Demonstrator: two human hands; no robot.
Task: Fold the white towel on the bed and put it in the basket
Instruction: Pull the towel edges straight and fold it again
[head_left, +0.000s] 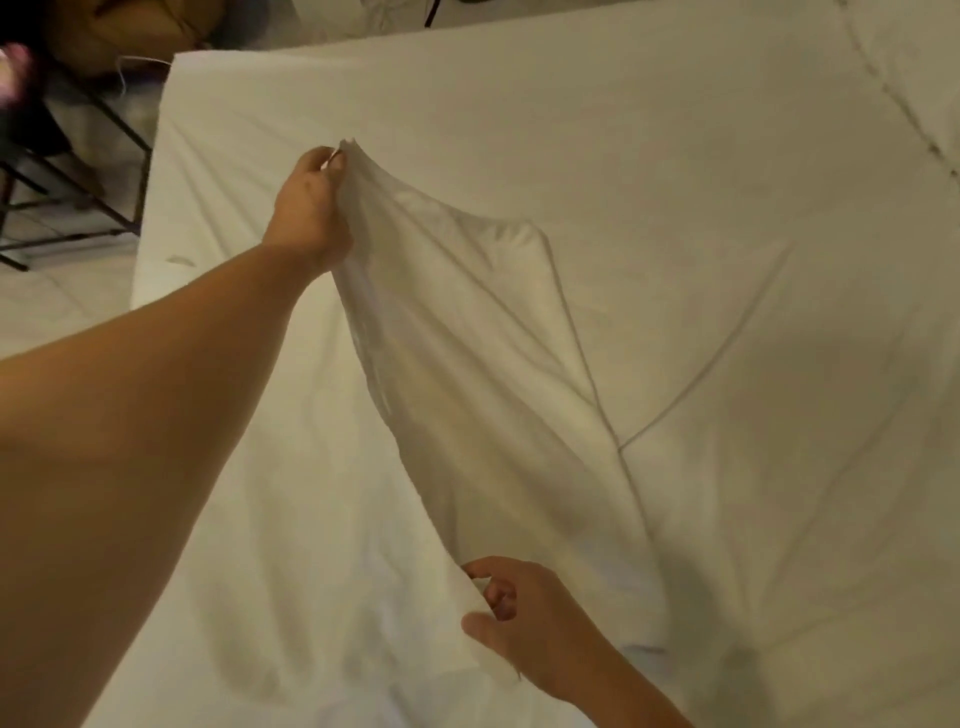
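The white towel (467, 364) is lifted off the bed (675, 130) along its left edge, while its right part lies flat on the sheet. My left hand (311, 208) reaches far out and pinches the towel's far corner between thumb and fingers. My right hand (524, 618) is close to me and grips the near corner of the same edge. Between the two hands the edge hangs stretched and slightly sagging. No basket is in view.
The bed's white sheet fills most of the view, with long creases running across it. A black metal-framed stand (67, 171) and a brown object (130, 26) are on the pale floor past the bed's left edge.
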